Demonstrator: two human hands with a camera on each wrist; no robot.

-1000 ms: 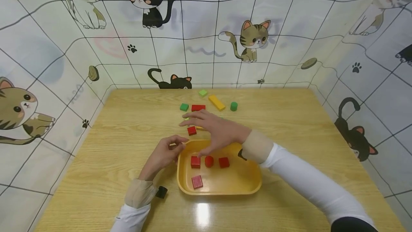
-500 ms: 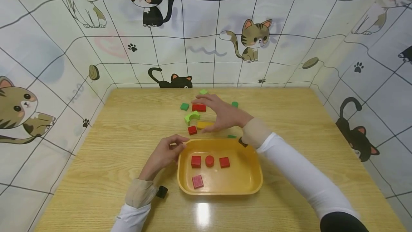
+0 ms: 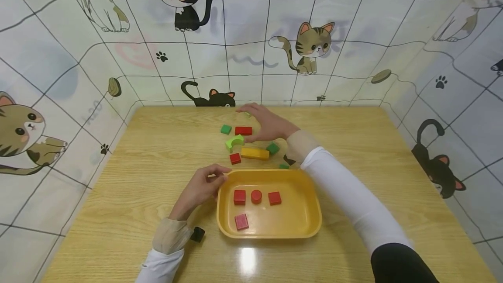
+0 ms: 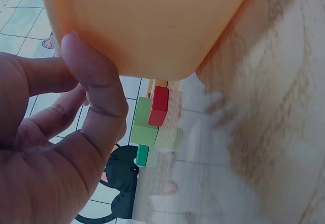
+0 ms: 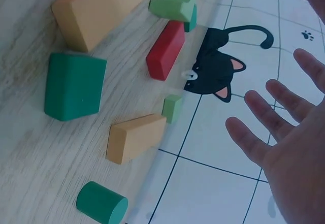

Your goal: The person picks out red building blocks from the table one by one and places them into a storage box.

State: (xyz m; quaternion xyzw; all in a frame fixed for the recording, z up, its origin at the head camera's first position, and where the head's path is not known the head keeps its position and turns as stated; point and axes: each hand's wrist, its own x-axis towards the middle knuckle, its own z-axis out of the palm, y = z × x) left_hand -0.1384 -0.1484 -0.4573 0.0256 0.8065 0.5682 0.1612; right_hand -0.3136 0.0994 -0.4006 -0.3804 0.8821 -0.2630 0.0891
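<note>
My left hand (image 3: pixel 200 191) pinches the left back corner of a yellow plastic tray (image 3: pixel 271 235) between thumb and curled fingers. Inside the tray lie a red cylinder (image 3: pixel 256 196) and several red blocks (image 3: pixel 239 197), one of them paler. My right hand (image 3: pixel 269 123), fingers spread, hovers over the loose blocks behind the tray and holds nothing. Below or near it are a red oblong block (image 3: pixel 243 131), a light green arch (image 3: pixel 234 141), a yellow oblong block (image 3: pixel 254 153) and a green block (image 3: pixel 273 148). The right wrist view shows another yellow block (image 5: pixel 134 137) and a green cylinder (image 5: pixel 101 202), hidden from the head view.
A small red block (image 3: pixel 235 158) and a dark green piece (image 3: pixel 284 167) lie just behind the tray. Farther back sits a green block (image 3: pixel 225 129). The wooden table (image 3: pixel 129 178) meets a cat-patterned sheet (image 3: pixel 251 64) at its back and sides.
My right hand has moved from above the tray away toward the back of the table, uncovering the arch, yellow block and green block. My left hand has stayed on the tray's corner.
</note>
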